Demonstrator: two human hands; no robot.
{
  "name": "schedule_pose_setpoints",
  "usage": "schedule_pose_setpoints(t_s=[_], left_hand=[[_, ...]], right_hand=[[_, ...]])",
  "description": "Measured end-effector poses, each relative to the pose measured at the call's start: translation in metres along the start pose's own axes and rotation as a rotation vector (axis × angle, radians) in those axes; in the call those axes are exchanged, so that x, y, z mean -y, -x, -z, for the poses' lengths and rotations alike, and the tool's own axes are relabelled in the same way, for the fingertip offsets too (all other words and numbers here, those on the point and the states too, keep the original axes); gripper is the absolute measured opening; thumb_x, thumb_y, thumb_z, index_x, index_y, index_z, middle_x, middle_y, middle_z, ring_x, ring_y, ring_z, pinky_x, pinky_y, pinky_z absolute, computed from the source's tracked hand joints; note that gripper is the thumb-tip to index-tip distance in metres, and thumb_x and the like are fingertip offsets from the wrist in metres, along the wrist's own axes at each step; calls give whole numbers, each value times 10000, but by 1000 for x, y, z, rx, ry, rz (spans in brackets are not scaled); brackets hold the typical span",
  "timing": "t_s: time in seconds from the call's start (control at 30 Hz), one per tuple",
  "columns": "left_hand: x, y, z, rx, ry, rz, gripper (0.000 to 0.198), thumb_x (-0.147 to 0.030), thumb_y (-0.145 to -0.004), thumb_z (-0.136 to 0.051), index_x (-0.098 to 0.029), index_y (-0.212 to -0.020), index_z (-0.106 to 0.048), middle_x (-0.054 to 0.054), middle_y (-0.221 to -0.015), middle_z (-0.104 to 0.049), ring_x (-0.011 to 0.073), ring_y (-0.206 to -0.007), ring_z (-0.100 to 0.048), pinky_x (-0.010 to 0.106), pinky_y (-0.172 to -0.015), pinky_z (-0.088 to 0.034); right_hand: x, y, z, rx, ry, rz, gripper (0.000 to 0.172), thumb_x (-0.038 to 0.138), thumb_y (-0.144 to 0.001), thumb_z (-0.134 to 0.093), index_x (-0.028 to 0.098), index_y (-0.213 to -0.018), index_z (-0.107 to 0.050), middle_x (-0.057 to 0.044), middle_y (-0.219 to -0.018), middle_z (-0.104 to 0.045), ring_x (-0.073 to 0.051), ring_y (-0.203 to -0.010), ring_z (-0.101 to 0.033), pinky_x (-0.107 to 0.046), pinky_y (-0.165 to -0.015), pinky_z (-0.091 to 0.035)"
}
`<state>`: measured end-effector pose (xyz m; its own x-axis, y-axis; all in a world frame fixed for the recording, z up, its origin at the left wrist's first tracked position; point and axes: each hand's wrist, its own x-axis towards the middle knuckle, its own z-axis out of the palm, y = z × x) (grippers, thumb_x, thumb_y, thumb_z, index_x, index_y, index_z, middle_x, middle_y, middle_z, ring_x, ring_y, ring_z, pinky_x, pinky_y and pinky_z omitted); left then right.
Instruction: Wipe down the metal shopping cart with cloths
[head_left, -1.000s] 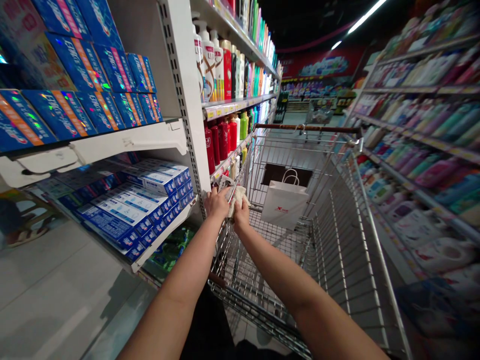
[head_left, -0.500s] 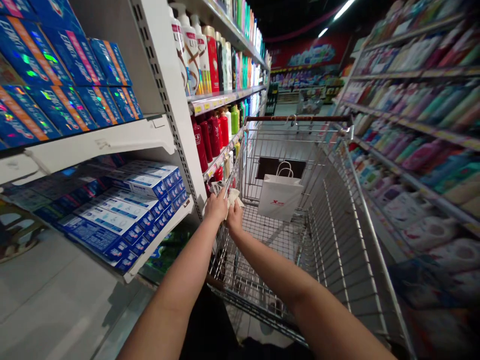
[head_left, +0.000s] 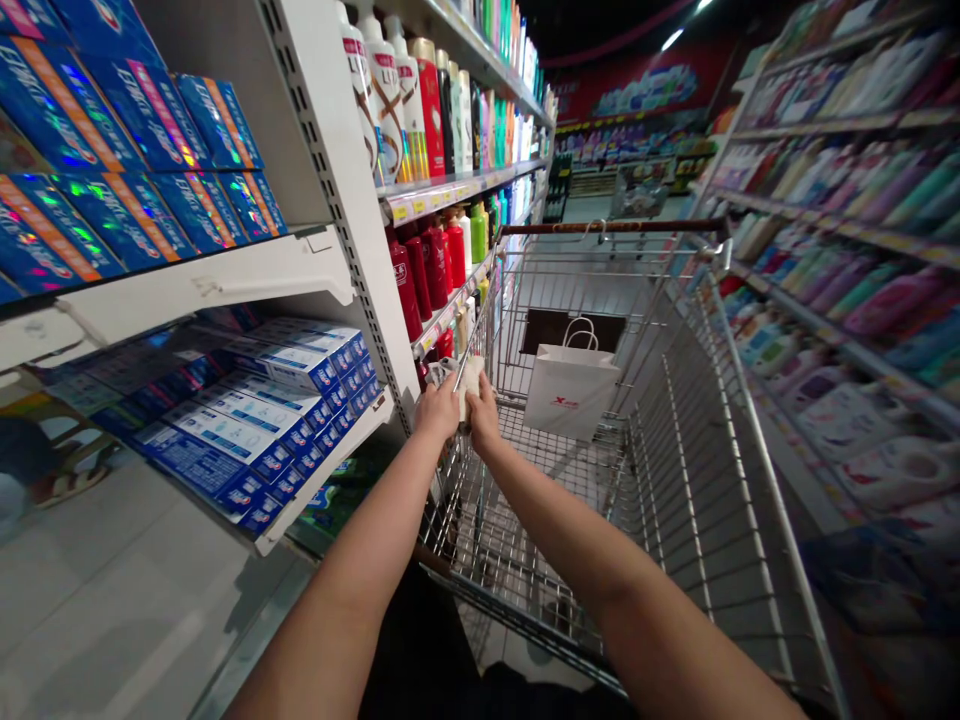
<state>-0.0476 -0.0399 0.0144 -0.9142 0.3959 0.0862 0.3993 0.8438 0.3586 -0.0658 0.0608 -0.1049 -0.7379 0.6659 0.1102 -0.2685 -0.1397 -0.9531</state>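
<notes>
1. Both hands' fingers look closed on pale cloth (head_left: pixel 471 378) at the left rim of the cart (head_left: pixel 660 227): left hand (head_left: pixel 436 410) outside, right hand (head_left: pixel 484 412) inside.
2. Outer knuckles could scrape the shelf upright (head_left: pixel 351 170), the gap looking narrow; the cloth could snag on the rim.
3. Inside, room for moving runs to the white bag (head_left: pixel 571 392).

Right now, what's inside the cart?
The cart holds a white bag near its far end; the right hand has a cloth at the left edge. The bag hides its contents and part of a dark panel.
</notes>
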Motion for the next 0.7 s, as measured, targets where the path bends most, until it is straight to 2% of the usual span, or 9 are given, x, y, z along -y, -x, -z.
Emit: schedule_pose_setpoints(t_s=[0.07, 0.13, 0.23, 0.33, 0.43, 0.57, 0.63, 0.7], left_hand=[[0, 0, 0, -3, 3, 1, 556, -356, -1071, -401, -310, -1620, -477, 163, -1428, -650, 312, -1267, -671, 427, -1092, -506], [-1, 0, 0, 1, 2, -1, 551, -349, -1078, -375, -287, -1612, -493, 173, -1428, -657, 309, -1278, -667, 429, -1101, -502], [0, -2, 0, 2, -6, -7, 544, -325, -1082, -354, -279, -1600, -513, 169, -1400, -680, 300, -1288, -663, 424, -1112, -495], [0, -4, 0, 1, -5, 3, 543, -307, -1080, -354, -290, -1599, -513, 158, -1392, -688, 295, -1286, -667, 417, -1109, -497], [0, -5, -1, -4, 10, 11, 537, -309, -1080, -363, -294, -1592, -526, 152, -1401, -686, 293, -1290, -668, 404, -1102, -501], [-2, -4, 1, -10, 32, 23, 528, -310, -1078, -385, -295, -1583, -538, 137, -1419, -689, 279, -1309, -664, 389, -1112, -498], [-2, -3, 2, 4, 38, 35, 531, -306, -1076, -392, -284, -1587, -534, 136, -1430, -688, 278, -1322, -658, 387, -1121, -494], [-2, -3, 3, 14, 43, 41, 537, -299, -1075, -389, -275, -1593, -527, 138, -1436, -688, 280, -1325, -657, 389, -1127, -490]], right_hand=[[9, -3, -3, 31, 52, 95, 717, 267, -850, -547, 217, -1563, -491, -70, -1642, -495, -248, -1514, -457, -427, -1284, -338], [5, 0, -3, 51, 142, 128, 731, 261, -856, -536, 175, -1579, -476, -100, -1651, -482, -267, -1543, -418, -447, -1305, -297], [-13, 12, 3, 77, 262, 69, 749, 214, -827, -540, 156, -1572, -482, -122, -1579, -561, -281, -1498, -471, -456, -1287, -331], [-33, 23, 17, 120, 344, -62, 752, 173, -779, -575, 184, -1529, -529, -111, -1477, -642, -285, -1411, -555, -451, -1240, -401], [-41, 29, 31, 160, 372, -193, 747, 127, -727, -610, 189, -1471, -583, -106, -1324, -714, -284, -1268, -643, -438, -1170, -474], [-29, 23, 30, 184, 324, -345, 698, 94, -684, -577, 201, -1369, -648, -63, -1081, -761, -252, -1011, -707, -403, -1015, -570], [-13, 13, 21, 174, 263, -318, 671, 119, -688, -548, 197, -1345, -661, -57, -1063, -764, -250, -975, -709, -404, -975, -589], [5, 2, 10, 148, 186, -204, 687, 157, -717, -537, 192, -1396, -635, -68, -1183, -757, -255, -1070, -702, -407, -1021, -572]])
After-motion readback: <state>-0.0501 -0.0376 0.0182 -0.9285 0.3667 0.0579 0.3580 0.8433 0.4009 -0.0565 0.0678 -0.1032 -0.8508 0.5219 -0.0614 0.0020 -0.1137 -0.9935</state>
